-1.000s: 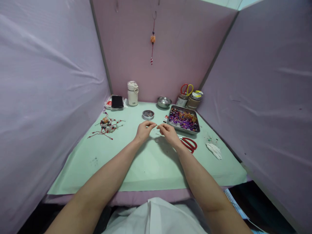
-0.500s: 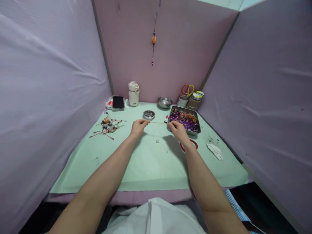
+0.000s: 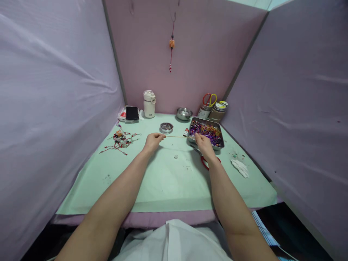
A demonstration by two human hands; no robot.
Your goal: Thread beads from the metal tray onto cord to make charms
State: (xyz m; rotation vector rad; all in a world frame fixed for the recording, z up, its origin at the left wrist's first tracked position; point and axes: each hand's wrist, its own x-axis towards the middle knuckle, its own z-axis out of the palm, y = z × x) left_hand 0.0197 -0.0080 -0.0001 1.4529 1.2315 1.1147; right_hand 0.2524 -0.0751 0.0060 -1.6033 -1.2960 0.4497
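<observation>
A thin yellowish cord runs straight and level from my left hand toward my right, above the green table cover. My left hand pinches its left end between thumb and fingers. My right hand is closed in a pinch over the near edge of the metal tray; the cord fades from sight against the tray's beads. Under my right wrist lie red-handled scissors, partly covered. A small whitish piece rests on the cover below the cord.
A round dish of small beads, a red-and-white lighter-like item and a steel bowl stand beyond my hands. Beaded strings lie left; a white cloth lies right. Behind are a white bottle and jars.
My right hand has moved right, over the tray, widening the gap between my hands. My left hand has shifted slightly left. More of the scissors shows.
</observation>
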